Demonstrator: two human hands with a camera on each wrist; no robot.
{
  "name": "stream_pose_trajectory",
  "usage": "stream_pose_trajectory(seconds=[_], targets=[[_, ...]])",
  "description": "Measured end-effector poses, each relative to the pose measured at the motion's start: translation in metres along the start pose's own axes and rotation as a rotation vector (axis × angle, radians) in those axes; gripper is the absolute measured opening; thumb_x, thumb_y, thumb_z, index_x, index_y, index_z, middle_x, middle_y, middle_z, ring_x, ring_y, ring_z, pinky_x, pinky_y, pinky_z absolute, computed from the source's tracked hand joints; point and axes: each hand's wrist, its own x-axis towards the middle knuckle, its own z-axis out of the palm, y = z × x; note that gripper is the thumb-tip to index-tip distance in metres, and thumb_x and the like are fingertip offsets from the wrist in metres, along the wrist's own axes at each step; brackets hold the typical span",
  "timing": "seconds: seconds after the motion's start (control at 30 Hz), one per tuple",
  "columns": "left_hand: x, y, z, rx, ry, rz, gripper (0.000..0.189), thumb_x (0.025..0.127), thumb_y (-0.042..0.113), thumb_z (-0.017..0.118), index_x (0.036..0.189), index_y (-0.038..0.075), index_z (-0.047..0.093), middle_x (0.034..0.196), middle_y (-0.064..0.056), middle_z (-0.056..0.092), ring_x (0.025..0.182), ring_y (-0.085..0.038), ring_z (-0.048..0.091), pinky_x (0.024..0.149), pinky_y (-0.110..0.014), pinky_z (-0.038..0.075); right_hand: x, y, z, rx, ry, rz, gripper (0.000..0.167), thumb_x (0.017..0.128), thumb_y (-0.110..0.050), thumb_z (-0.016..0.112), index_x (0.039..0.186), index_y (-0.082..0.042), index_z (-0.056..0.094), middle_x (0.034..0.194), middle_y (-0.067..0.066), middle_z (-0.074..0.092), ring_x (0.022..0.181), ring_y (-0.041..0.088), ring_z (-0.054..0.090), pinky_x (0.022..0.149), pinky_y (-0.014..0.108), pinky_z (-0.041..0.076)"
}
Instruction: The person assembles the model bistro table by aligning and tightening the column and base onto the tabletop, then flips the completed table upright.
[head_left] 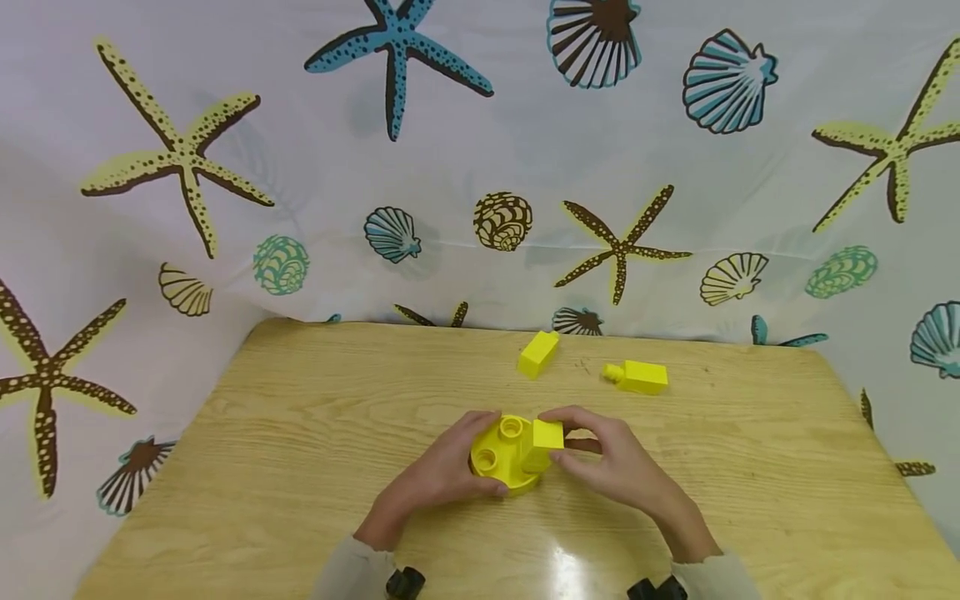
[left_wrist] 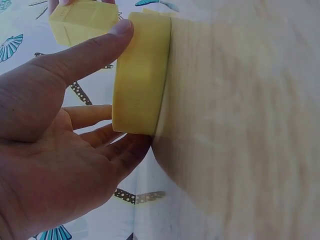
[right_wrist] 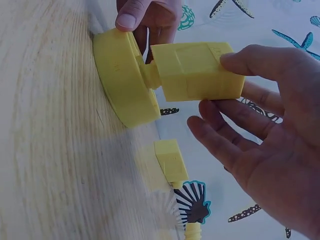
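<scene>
A round yellow base (head_left: 504, 472) lies flat on the wooden table, with two raised ring-shaped sockets showing on its top. My left hand (head_left: 442, 468) grips it at the left, thumb on the near edge and fingers round the far side; its smooth side wall (left_wrist: 140, 80) fills the middle of the left wrist view. With thumb and fingers, my right hand (head_left: 626, 462) pinches a yellow rectangular block (right_wrist: 195, 70) standing upright over the base's right part. The block's narrow threaded peg (right_wrist: 151, 76) points down at the base, its tip hidden there.
Two more yellow blocks lie on the table (head_left: 300, 433) beyond my hands: one block (head_left: 537, 355) near the back edge, another block (head_left: 642, 377) farther right with its peg pointing left. A white cloth (head_left: 450, 175) printed with starfish and shells hangs behind and at both sides.
</scene>
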Motion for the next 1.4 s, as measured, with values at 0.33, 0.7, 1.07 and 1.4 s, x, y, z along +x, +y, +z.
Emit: stream_pose_trajectory(seconds=[0.33, 0.7, 1.07, 1.4], targets=[[0.001, -0.001, -0.002, -0.011, -0.001, -0.033, 0.096, 0.08, 0.029, 0.091, 0.155, -0.001, 0.039, 0.152, -0.017, 0.044, 0.136, -0.035, 0.048, 0.115, -0.056, 0.038, 0.0, 0.0, -0.003, 0.06, -0.063, 0.035, 0.04, 0.098, -0.01, 0.069, 0.138, -0.01, 0.063, 0.138, 0.006, 0.063, 0.12, 0.03, 0.063, 0.098, 0.04, 0.055], [0.005, -0.003, 0.001, -0.024, 0.035, -0.013, 0.097, 0.076, 0.027, 0.094, 0.153, -0.002, 0.043, 0.149, -0.017, 0.049, 0.135, -0.035, 0.05, 0.115, -0.053, 0.039, -0.001, 0.0, -0.005, 0.041, -0.075, 0.027, 0.049, 0.093, -0.015, 0.078, 0.138, -0.003, 0.063, 0.132, 0.011, 0.065, 0.106, 0.031, 0.066, 0.09, 0.038, 0.059], [0.005, -0.003, 0.001, -0.031, 0.051, 0.007, 0.097, 0.075, 0.026, 0.095, 0.152, -0.004, 0.044, 0.147, -0.019, 0.051, 0.134, -0.037, 0.051, 0.114, -0.054, 0.039, -0.004, 0.002, -0.011, 0.073, -0.157, 0.011, 0.042, 0.103, -0.01, 0.064, 0.144, -0.002, 0.058, 0.135, 0.013, 0.062, 0.114, 0.031, 0.065, 0.094, 0.033, 0.057], [0.003, -0.002, 0.002, -0.052, 0.048, -0.021, 0.096, 0.076, 0.028, 0.094, 0.152, -0.002, 0.044, 0.148, -0.017, 0.051, 0.134, -0.035, 0.05, 0.115, -0.055, 0.038, -0.001, 0.002, -0.007, 0.139, -0.129, 0.021, 0.035, 0.098, -0.012, 0.071, 0.132, -0.004, 0.065, 0.139, 0.017, 0.059, 0.128, 0.03, 0.058, 0.102, 0.042, 0.053]])
